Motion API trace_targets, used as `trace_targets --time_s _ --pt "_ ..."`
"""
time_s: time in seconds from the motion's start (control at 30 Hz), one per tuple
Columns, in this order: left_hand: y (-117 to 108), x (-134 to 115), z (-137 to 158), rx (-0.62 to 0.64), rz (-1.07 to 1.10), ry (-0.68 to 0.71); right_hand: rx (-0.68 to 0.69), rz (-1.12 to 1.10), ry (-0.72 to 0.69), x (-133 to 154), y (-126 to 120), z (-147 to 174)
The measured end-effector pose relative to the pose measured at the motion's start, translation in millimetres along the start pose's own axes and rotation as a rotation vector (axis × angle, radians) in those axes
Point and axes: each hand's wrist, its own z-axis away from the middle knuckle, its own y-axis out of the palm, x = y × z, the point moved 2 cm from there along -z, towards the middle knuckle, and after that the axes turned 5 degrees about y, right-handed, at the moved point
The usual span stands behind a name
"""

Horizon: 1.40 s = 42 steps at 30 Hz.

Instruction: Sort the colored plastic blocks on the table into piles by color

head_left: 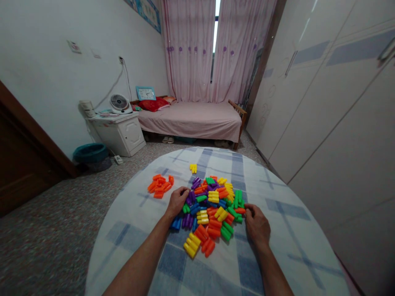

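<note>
A mixed pile of plastic building blocks (213,210) in orange, yellow, green, blue and purple lies on the round table. My left hand (178,202) is at the pile's left side, its fingers curled beside purple blocks (190,198); whatever is between the fingertips is hidden. On the opposite side, my right hand (258,225) has its thumb and fingers closed at the end of an orange block (240,211), beside green blocks (238,199). A separate group of orange blocks (159,186) sits left of the pile. One yellow block (193,168) lies beyond it.
A blue-and-white checked tablecloth (277,255) covers the table. Past it stand a bed (191,117), a white cabinet (123,133) with a small fan (119,103), and a bin (92,156). A tall wardrobe (327,123) lines the right side.
</note>
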Motion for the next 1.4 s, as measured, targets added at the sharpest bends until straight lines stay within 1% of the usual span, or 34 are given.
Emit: trace_targets --time_s 0.27,0.4,0.5,0.57,0.67,0.73,0.83,0.87,0.97,1.07,1.23,1.4 --pt "3 -4 1 0.02 -0.026 -0.015 -0.036 -0.009 -0.003 0 -2 1" --pt "0 -10 3 0.128 -0.03 -0.003 -0.029 -0.058 -0.041 -2 -3 2" --pt "-8 -17 4 0.215 -0.05 0.004 -0.021 -0.11 -0.056 -2 -5 4" --pt "-15 -20 5 0.242 -0.106 0.008 -0.015 -0.14 -0.049 -2 -7 5" --pt "-27 -19 11 0.205 -0.196 -0.001 -0.017 -0.149 -0.055 0 -8 6" --pt "-33 -15 20 0.131 -0.23 0.005 -0.022 -0.137 -0.068 1 -8 6" --pt "-36 -7 36 0.007 -0.253 0.078 -0.028 -0.099 -0.069 2 -8 5" --pt "-35 -6 40 -0.015 -0.26 0.112 -0.027 -0.086 -0.067 2 -7 5" --pt "-31 -7 49 0.008 -0.294 0.198 -0.027 -0.067 -0.06 2 -6 5" --pt "-29 -10 51 0.052 -0.296 0.237 -0.028 -0.062 -0.061 1 -6 4" --pt "-32 -12 54 0.135 -0.222 0.226 -0.026 -0.043 -0.051 2 -6 4" --pt "-33 -14 55 0.128 -0.19 0.175 -0.026 -0.014 -0.04 3 -7 4"
